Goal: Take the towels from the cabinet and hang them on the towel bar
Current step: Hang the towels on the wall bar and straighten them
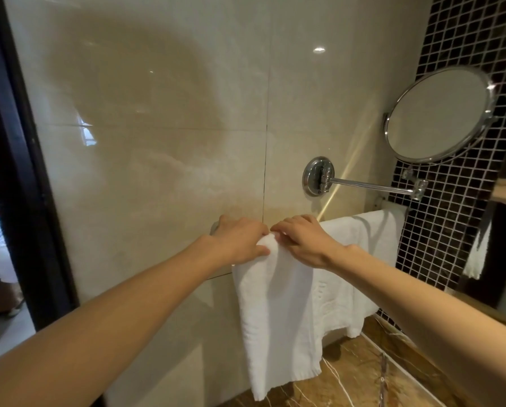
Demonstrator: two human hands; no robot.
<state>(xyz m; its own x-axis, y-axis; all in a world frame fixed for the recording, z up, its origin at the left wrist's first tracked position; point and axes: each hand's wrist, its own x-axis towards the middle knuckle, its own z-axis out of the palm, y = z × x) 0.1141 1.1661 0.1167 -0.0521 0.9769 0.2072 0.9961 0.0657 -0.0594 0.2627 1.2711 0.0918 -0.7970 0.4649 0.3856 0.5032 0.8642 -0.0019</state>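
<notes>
Towel [278, 306] hangs gripped by left hand [240, 242], right hand [304, 243].

Bathroom: tiled wall [157, 142], shaving mirror [436, 116]

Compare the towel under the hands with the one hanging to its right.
The left towel is bunched narrow at its top; the right towel hangs spread wide. The left hand and right hand hold the left towel's top, while the right towel hangs unheld. The left towel overlaps the right towel's near edge and reaches lower in view. Both are plain white.
</notes>
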